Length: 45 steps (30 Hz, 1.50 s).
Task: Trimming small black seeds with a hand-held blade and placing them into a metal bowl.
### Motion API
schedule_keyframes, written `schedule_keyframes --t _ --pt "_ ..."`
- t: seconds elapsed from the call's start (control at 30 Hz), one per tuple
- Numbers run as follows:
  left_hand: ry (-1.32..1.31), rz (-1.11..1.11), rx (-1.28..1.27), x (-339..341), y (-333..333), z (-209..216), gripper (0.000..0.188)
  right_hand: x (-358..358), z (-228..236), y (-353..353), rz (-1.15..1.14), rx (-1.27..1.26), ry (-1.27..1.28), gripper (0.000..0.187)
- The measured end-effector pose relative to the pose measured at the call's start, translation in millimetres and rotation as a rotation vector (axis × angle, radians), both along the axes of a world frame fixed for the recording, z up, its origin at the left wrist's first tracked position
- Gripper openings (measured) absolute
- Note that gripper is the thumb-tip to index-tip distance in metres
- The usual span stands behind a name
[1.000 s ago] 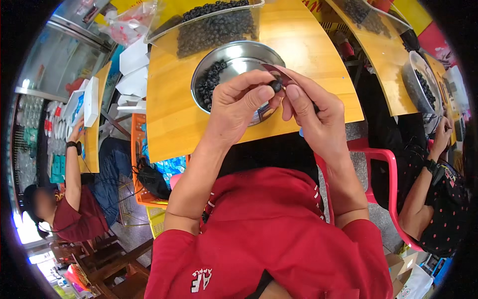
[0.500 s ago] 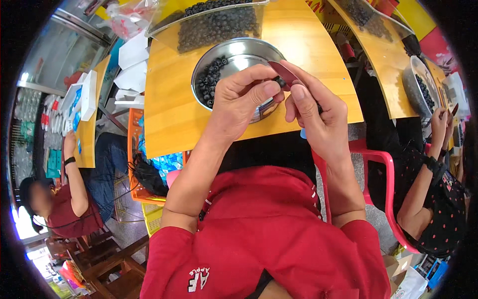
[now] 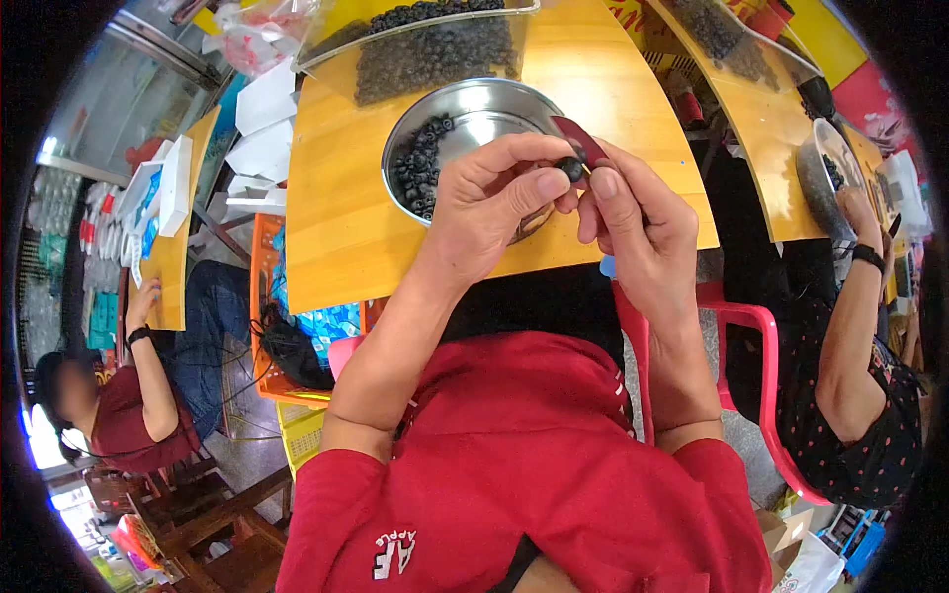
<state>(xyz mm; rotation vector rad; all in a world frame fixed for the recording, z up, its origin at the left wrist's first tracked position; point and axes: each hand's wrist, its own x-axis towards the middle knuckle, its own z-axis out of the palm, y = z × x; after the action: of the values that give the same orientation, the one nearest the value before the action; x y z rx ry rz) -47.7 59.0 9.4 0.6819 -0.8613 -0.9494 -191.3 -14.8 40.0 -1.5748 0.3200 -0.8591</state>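
Above the near rim of a round steel bowl (image 3: 399, 117), my two hands are close together. My left hand (image 3: 494, 198) pinches a small dark round fruit (image 3: 570, 169) between thumb and fingertips. My right hand (image 3: 638, 212) is closed round a small knife (image 3: 581, 140), its blade reflecting red and pointing up and left beside the fruit. Most of the knife's handle is hidden by the fingers. Inside the bowl, several dark fruits (image 3: 419, 163) are heaped along the left side; my hands cover part of its near side.
A clear tub (image 3: 341, 42) of dark fruit stands at the wooden table's (image 3: 331, 198) far edge. To the right, a co-worker (image 3: 855, 376) sits by another bowl (image 3: 825, 203) and a pink chair (image 3: 766, 395). Another person (image 3: 133, 405) sits at left, beyond an orange crate (image 3: 265, 267).
The fruit in my left hand shows more plainly, and the knife has shifted slightly right. The right co-worker's hand has moved into their bowl. The left person's hand has dropped slightly.
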Motion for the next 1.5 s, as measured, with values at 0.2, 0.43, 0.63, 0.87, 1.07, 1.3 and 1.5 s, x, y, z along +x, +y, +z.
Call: schedule_keyframes --t 0.2,0.43,0.63,0.87,1.07,1.3,1.5 --pt "-0.175 0.055 0.017 0 5 2 0.023 2 3 1 -0.034 0.057 -0.085 0.034" --pt "-0.162 0.030 -0.031 -2 9 1 0.022 2 -2 -3 0.051 0.149 -0.006 0.036" --pt "-0.105 0.049 0.080 -3 8 -3 0.023 5 -7 -2 -0.038 0.070 0.006 0.032" --pt "-0.042 0.111 0.057 -2 5 -2 0.024 1 4 2 -0.002 0.124 0.033 0.031" --pt "0.051 0.071 0.000 0 3 -6 0.024 4 -2 3 0.053 0.107 0.054 0.031" --pt "0.040 0.038 -0.029 0 3 -5 0.025 4 -7 0 0.050 0.087 0.037 0.032" --pt "0.113 0.042 0.010 1 4 -6 0.023 -3 7 1 0.123 0.097 0.105 0.034"
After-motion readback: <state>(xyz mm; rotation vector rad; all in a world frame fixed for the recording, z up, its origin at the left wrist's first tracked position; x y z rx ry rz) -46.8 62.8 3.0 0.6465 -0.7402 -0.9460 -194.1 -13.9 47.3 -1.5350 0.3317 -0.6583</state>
